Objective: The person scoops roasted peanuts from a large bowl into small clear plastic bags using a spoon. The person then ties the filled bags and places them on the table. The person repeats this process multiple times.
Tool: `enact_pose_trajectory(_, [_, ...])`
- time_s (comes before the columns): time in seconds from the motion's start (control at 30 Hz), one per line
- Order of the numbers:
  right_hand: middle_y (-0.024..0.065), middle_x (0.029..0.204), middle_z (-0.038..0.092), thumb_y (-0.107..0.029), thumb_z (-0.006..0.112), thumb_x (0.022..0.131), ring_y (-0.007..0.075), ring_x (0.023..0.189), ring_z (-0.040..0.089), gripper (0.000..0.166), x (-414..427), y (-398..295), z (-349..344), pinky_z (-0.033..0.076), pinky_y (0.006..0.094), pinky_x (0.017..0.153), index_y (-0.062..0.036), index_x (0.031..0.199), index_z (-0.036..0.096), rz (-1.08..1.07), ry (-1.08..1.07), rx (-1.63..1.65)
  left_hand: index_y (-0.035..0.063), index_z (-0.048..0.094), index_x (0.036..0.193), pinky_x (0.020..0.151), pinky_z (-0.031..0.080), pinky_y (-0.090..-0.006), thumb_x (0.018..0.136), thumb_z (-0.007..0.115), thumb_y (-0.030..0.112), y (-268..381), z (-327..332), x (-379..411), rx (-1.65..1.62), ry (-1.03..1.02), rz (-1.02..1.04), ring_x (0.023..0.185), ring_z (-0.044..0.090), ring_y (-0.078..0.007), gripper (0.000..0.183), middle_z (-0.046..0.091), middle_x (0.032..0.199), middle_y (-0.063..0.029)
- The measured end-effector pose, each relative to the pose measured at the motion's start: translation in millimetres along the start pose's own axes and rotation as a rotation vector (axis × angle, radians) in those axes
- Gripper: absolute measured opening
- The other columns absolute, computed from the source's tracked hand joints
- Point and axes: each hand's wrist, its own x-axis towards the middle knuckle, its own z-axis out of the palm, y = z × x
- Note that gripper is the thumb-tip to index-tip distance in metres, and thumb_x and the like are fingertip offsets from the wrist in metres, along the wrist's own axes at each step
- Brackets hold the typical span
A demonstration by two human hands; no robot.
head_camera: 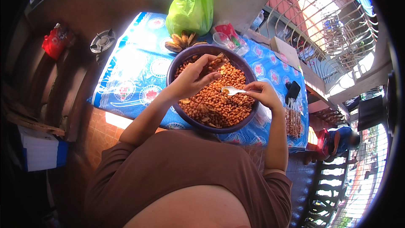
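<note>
A purple plastic basin (177, 109) full of roasted peanuts (205, 104) stands before me near the table's front edge. Over its far side, my left hand (197, 76) grips a small clear plastic bag (218, 61) with some peanuts inside. My right hand (264, 93) reaches in over the right rim, its fingers and thumb pinching the handle of a white plastic spoon (233, 91). The spoon's bowl sits just above or on the peanuts and carries a little of them.
A blue flowered tablecloth (133, 79) covers the table. Behind the basin are bananas (180, 41), a green plastic bag (191, 12) and a clear cup (221, 39). To the right lie a phone (293, 90) and filled peanut packets (293, 122). A person (340, 142) sits beyond.
</note>
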Motion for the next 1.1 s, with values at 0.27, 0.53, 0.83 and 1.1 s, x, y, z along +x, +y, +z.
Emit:
enact_pose_trajectory(0.27, [0.0046, 0.093, 0.071, -0.009, 0.073, 0.085, 0.0082, 0.087, 0.065, 0.020, -14.9, -67.8, -55.8, 0.050, 0.0223, 0.080, 0.0003, 0.103, 0.070, -0.093, 0.084, 0.026, 0.0026, 0.044, 0.128, 0.078, 0.047, -0.0241, 0.098, 0.060, 0.016, -3.4, 3.4, 1.0, 0.067, -0.071, -0.010, 0.091, 0.057, -0.0081, 0.037, 0.058, 0.100, -0.0037])
enact_pose_trajectory(0.53, [0.0041, 0.085, 0.071, -0.011, 0.074, 0.084, 0.0068, 0.077, 0.063, 0.020, -8.9, -142.9, -72.6, 0.049, 0.0224, 0.071, -0.0005, 0.100, 0.072, -0.232, 0.081, -0.119, 0.0060, 0.043, 0.128, 0.073, 0.044, -0.0214, 0.100, 0.057, 0.016, 0.1, 8.2, 2.1, 0.031, -0.146, 0.009, 0.085, 0.051, -0.0038, 0.033, 0.052, 0.097, 0.0021])
enact_pose_trajectory(0.83, [0.0060, 0.085, 0.072, -0.007, 0.073, 0.081, 0.0122, 0.079, 0.068, 0.016, 6.3, -158.4, -63.4, 0.052, 0.0278, 0.073, -0.0029, 0.097, 0.072, -0.347, 0.051, -0.273, 0.0081, 0.045, 0.123, 0.064, 0.042, -0.0202, 0.100, 0.057, 0.019, -3.8, 8.3, 1.7, -0.256, -0.143, -0.086, 0.072, 0.049, -0.0032, 0.028, 0.049, 0.087, 0.0041])
enact_pose_trajectory(1.1, [0.0106, 0.089, 0.074, -0.008, 0.074, 0.081, 0.0187, 0.086, 0.072, 0.016, -0.7, -182.9, -62.0, 0.054, 0.0310, 0.078, -0.0033, 0.097, 0.072, -0.359, 0.151, -0.421, 0.0100, 0.044, 0.121, 0.062, 0.042, -0.0185, 0.101, 0.055, 0.019, -5.8, 6.2, 3.3, -0.355, -0.157, -0.058, 0.069, 0.050, -0.0021, 0.024, 0.048, 0.085, 0.0054])
